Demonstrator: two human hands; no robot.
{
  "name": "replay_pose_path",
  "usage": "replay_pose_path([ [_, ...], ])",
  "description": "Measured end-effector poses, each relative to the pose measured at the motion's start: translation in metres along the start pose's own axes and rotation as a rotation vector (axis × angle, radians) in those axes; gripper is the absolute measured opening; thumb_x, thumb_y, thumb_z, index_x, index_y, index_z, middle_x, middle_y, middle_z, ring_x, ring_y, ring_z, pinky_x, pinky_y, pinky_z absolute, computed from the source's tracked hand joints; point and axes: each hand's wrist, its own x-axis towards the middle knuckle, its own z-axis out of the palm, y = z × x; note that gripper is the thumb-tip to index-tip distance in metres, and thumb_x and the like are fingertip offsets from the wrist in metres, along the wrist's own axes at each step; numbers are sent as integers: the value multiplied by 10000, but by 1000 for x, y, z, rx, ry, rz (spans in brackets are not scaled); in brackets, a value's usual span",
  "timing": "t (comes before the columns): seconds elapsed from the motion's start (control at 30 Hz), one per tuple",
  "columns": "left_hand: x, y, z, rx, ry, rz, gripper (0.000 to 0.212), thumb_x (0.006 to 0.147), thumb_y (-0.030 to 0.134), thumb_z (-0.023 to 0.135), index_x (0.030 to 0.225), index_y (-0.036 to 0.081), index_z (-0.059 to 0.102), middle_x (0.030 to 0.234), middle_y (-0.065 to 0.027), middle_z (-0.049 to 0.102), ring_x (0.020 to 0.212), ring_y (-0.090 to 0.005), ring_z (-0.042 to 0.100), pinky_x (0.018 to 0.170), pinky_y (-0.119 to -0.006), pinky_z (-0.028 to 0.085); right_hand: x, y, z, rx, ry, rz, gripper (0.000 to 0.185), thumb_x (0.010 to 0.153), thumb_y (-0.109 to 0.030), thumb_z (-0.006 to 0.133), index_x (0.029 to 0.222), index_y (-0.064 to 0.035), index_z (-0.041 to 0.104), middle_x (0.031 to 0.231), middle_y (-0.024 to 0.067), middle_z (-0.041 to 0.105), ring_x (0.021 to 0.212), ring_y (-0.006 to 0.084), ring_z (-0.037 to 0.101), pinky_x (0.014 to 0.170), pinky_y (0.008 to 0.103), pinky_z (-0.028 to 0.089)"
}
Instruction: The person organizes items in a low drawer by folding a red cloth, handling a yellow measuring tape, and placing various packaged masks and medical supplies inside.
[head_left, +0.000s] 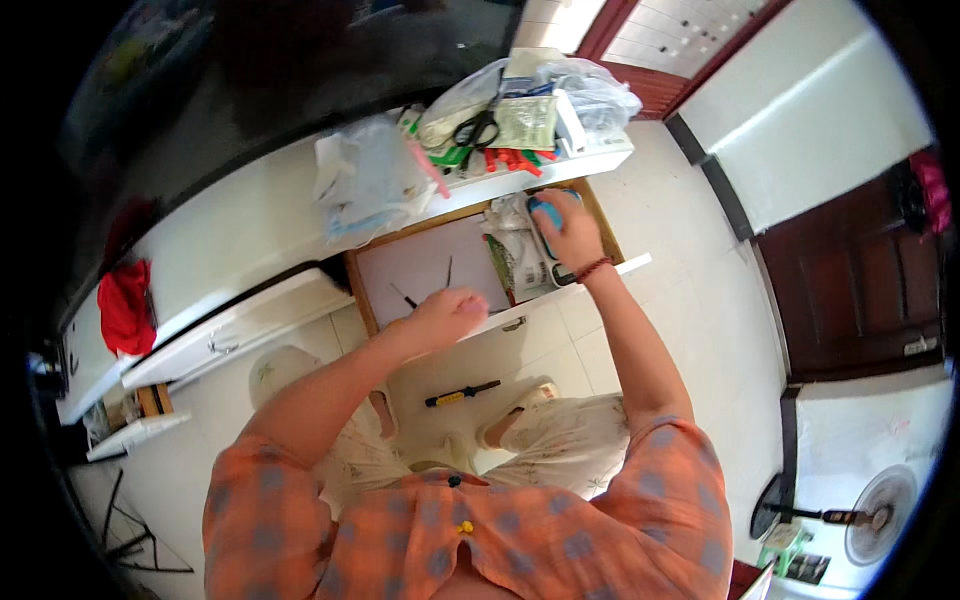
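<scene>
An open drawer (600, 217) with a wooden frame lies in front of me. My right hand (576, 232) has its fingers around a blue object (546, 214) at the drawer's right end, above a white tray (556, 268). My left hand (448, 313) hovers over the drawer's front edge with curled fingers; whether it holds anything is hidden. Just beyond it, on the pale drawer bottom (405, 259), are a thin dark tool (403, 295) and a slender rod (450, 271). Plastic packets (529, 262) lie between that bare part and the white tray.
Scissors (476, 130), red pieces (517, 159), packets and plastic bags (592, 90) crowd the white cabinet top. A large dark screen (285, 67) stands behind. A yellow-and-black tool (461, 394) lies on the floor between my feet. Another drawer (240, 330) juts out at left.
</scene>
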Motion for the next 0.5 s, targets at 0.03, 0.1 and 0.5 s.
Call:
replay_pose_path([
  [0.03,0,8,-5,-12,19,-9,253,868,229,580,1040,43,572,792,-12,565,698,-92,516,628,-271,443,7,-17,-8,78,106,11,196,832,-171,617,969,-31,620,959,161,620,896,314,592,778,374,469],
  [0.1,4,22,-14,-425,12,-3,276,873,278,588,1048,65,568,796,-4,556,682,-80,504,628,-263,445,25,-51,-28,186,254,10,127,819,-142,631,872,-27,628,805,130,620,756,284,592,677,357,475],
  [0.5,6,33,-39,-827,210,-32,285,879,307,562,1080,104,562,902,-14,550,766,-105,528,696,-262,451,166,-123,-31,-210,10,-451,149,796,-97,565,932,-104,624,934,110,609,834,334,599,694,408,496],
])
